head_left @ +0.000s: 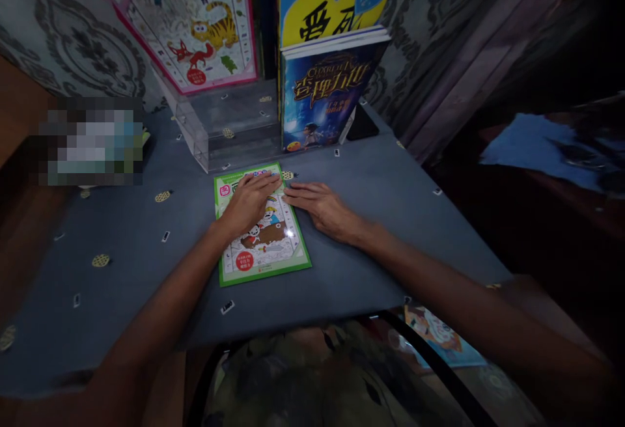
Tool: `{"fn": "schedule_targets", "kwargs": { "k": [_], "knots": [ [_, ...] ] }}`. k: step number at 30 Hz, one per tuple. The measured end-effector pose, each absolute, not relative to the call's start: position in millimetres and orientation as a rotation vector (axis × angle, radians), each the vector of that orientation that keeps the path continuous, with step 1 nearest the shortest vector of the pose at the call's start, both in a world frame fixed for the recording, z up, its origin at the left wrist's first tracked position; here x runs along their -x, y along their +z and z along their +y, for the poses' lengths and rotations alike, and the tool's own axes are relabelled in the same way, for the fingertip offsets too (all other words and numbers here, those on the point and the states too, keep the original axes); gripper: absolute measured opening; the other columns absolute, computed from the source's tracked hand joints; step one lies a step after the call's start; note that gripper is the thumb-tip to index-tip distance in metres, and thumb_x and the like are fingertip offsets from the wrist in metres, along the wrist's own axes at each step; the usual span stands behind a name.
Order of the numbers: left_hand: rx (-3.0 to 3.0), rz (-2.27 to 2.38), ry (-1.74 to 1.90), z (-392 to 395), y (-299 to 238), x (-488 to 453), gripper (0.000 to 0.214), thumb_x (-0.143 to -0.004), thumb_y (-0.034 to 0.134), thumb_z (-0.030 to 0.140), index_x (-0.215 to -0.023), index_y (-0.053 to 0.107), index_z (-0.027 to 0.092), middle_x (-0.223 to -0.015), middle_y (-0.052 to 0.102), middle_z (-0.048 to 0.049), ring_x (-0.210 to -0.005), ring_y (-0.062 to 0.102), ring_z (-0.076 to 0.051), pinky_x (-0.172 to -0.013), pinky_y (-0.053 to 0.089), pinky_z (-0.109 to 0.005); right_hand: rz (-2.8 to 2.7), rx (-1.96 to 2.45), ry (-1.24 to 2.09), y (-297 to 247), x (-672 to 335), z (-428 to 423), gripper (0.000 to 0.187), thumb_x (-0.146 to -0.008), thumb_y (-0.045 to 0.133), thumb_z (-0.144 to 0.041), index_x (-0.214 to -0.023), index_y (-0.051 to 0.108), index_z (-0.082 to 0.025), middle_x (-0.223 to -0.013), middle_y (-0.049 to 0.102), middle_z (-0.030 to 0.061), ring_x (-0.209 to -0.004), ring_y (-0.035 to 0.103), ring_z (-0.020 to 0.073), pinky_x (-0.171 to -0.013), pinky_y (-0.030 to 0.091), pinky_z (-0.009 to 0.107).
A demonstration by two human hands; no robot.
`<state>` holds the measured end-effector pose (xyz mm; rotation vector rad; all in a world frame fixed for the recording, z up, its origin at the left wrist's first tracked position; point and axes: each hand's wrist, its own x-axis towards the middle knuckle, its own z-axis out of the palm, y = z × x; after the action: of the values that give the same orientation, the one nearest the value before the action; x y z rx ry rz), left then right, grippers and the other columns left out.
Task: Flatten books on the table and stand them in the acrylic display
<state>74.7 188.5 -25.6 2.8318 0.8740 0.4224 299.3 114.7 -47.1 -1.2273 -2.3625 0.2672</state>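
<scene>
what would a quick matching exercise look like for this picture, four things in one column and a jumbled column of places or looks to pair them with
Column one
1. pink-bordered book
2. right hand
3. green-bordered book
4. dark blue book

Column two
A. close beside the left hand
B. upright, with gold lettering on its cover
C. upright, with a striped orange cat on its cover
D. lying flat, with a hand on top of it

Right pairs: 1-C, 2-A, 3-D, 4-B
</scene>
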Motion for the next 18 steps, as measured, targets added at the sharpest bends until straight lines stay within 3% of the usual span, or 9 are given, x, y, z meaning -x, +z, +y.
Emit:
{"fn": "schedule_targets", "kwargs": {
  "k": [5, 18],
  "knots": [
    [-2.849, 0.868, 0.436, 188, -27, -75, 0.051, -0.093, 0.043, 0.003, -0.137, 0.058, 0.021, -0.146, 0.059, -0.0085, -0.14, 0.05, -0.022, -0.115, 0.036, -0.051, -2.367, 1.217, 0.248, -46, -299, 106, 0.055, -0.085, 0.047, 0.003, -0.132, 0.065, -0.02, -0.142, 0.063, 0.0077, -0.137, 0.053, 0.0248, -0.11, 0.045, 0.05],
    [-2.818, 0.844, 0.463, 188, -25, -74, 0.052, -0.091, 0.045, 0.002, -0.138, 0.058, 0.021, -0.145, 0.06, -0.0093, -0.14, 0.05, -0.023, -0.115, 0.036, -0.053, -2.366, 1.183, 0.24, -45, -300, 80, 0.062, -0.08, 0.048, 0.005, -0.134, 0.063, -0.023, -0.141, 0.064, 0.0059, -0.137, 0.053, 0.0233, -0.109, 0.046, 0.048]
  ]
}}
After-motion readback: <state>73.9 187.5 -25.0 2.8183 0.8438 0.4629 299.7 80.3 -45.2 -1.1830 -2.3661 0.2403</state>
